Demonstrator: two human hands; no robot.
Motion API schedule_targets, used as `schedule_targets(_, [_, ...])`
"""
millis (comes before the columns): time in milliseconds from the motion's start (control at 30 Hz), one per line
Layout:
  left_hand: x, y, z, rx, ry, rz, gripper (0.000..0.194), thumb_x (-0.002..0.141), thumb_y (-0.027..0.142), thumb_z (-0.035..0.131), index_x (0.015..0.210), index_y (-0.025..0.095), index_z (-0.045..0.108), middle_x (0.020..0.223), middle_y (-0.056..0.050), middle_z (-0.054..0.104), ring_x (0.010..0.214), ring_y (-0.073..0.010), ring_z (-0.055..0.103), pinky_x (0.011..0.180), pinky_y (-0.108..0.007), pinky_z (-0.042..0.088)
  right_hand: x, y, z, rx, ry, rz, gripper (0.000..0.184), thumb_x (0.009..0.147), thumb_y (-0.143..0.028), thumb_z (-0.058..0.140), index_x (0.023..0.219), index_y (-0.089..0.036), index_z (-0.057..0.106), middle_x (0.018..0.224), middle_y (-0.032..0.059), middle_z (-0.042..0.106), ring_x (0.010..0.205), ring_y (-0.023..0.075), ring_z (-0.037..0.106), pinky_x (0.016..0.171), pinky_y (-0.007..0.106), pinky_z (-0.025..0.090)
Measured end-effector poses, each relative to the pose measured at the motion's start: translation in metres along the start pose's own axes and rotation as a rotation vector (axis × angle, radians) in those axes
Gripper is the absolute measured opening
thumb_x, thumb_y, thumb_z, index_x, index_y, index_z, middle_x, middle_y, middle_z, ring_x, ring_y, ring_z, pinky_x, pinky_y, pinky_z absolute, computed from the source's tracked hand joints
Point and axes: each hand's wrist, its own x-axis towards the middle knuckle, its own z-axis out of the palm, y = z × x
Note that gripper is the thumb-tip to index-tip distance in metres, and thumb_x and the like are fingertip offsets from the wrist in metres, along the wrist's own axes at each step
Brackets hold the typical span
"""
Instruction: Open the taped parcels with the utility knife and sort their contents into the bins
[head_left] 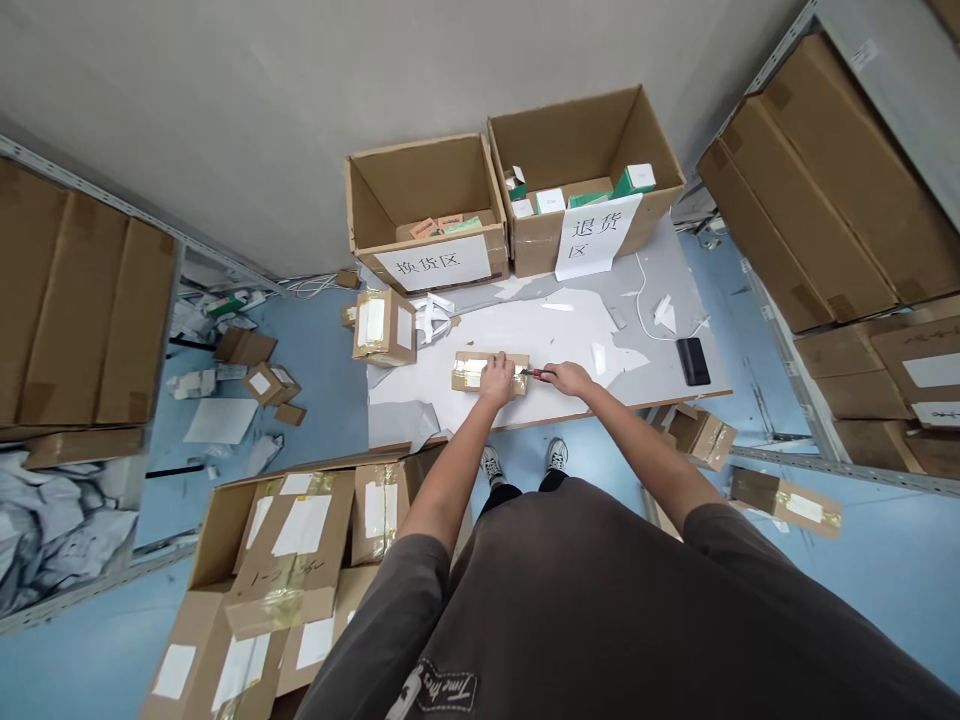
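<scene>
On the white-covered part of the table lies a small cardboard box (463, 373) with a white label and shiny tape. My left hand (498, 380) rests over its top and grips it, the fingers toward its far edge. My right hand (568, 379) is closed round a red-and-black box cutter (538, 374). The cutter's tip points left and meets the taped right end of the box. Whether the blade is in the tape is too small to tell. Another taped carton (385, 328) stands at the table's left side.
Two large open cartons, one left (442, 262) and one right (536, 255), stand at the back with small packs inside. A black phone (693, 361) lies on the right. Labelled parcels (300, 540) fill a big box at lower left. Shelves with cartons (825, 190) flank both sides.
</scene>
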Motion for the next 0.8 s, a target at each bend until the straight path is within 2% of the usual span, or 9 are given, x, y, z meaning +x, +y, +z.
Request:
schedule_targets(167, [-0.001,-0.003,-0.005,-0.013,-0.006,0.012,0.07,0.079,0.03,0.088,0.142,0.024,0.057,0.17,-0.016,0.039,0.151,-0.0391,0.036,0.115,-0.05,0.051,-0.004,0.002,0.012,0.125,0.037,0.035,0.034,0.109,-0.05,0.055,0.107,-0.027,0.08,0.095,0.008,0.08,0.099,0.0297,0.07,0.083,0.033,0.046])
schedule_targets(267, [0.0,-0.005,-0.007,-0.011,-0.018,0.01,0.071,0.078,0.032,0.091,0.14,0.023,0.058,0.168,-0.017,0.04,0.148,-0.0389,0.038,0.113,-0.049,0.052,-0.009,0.0,0.023,0.377,-0.015,0.09,0.037,0.106,-0.056,0.059,0.096,-0.026,0.078,0.074,0.0021,0.072,0.073,0.0228,0.068,0.071,0.03,0.047])
schedule_targets(333, [0.002,-0.006,-0.008,-0.008,-0.017,0.012,0.07,0.079,0.031,0.09,0.14,0.023,0.057,0.167,-0.018,0.041,0.147,-0.0386,0.039,0.113,-0.049,0.052,-0.011,-0.003,0.03,0.545,-0.068,0.123,0.039,0.102,-0.06,0.062,0.09,-0.026,0.075,0.061,-0.0019,0.064,0.053,0.0181,0.059,0.059,0.028,0.044])
schedule_targets(467, [0.004,-0.006,-0.008,-0.005,-0.028,0.022,0.072,0.08,0.032,0.088,0.144,0.023,0.055,0.17,-0.017,0.04,0.148,-0.0382,0.039,0.112,-0.049,0.052,-0.019,-0.009,0.043,0.685,-0.1,0.154,0.036,0.099,-0.058,0.065,0.086,-0.025,0.071,0.055,-0.0049,0.059,0.042,0.0151,0.051,0.049,0.027,0.041])
schedule_targets(600, [0.002,-0.011,-0.01,-0.017,-0.038,0.015,0.084,0.079,0.039,0.091,0.152,0.025,0.053,0.176,-0.014,0.037,0.152,-0.0385,0.037,0.119,-0.051,0.046,-0.034,0.0,0.047,0.753,0.01,0.222,0.033,0.099,-0.056,0.064,0.09,-0.025,0.07,0.054,-0.0062,0.059,0.042,0.0147,0.053,0.048,0.025,0.043])
schedule_targets(667, [0.002,-0.018,-0.013,-0.066,-0.033,0.028,0.089,0.083,0.046,0.088,0.16,0.027,0.047,0.175,-0.012,0.04,0.153,-0.0374,0.037,0.12,-0.049,0.044,-0.04,0.006,0.043,0.805,0.096,0.262,0.036,0.099,-0.06,0.063,0.093,-0.026,0.069,0.055,-0.0069,0.059,0.042,0.0142,0.053,0.048,0.024,0.045])
schedule_targets(733, [0.005,-0.025,-0.019,-0.102,-0.027,0.058,0.08,0.093,0.047,0.077,0.164,0.028,0.044,0.171,-0.01,0.048,0.15,-0.0343,0.042,0.118,-0.045,0.045,-0.043,0.008,0.037,0.902,0.175,0.302,0.042,0.098,-0.067,0.061,0.097,-0.026,0.067,0.057,-0.0067,0.06,0.044,0.0142,0.054,0.048,0.025,0.048])
schedule_targets(800, [0.011,-0.03,-0.025,-0.09,-0.037,0.087,0.066,0.099,0.039,0.068,0.161,0.029,0.049,0.162,-0.009,0.057,0.143,-0.0315,0.048,0.115,-0.042,0.046,-0.045,0.005,0.03,1.023,0.239,0.313,0.051,0.097,-0.076,0.058,0.098,-0.026,0.065,0.06,-0.0051,0.061,0.047,0.0147,0.056,0.049,0.026,0.05])
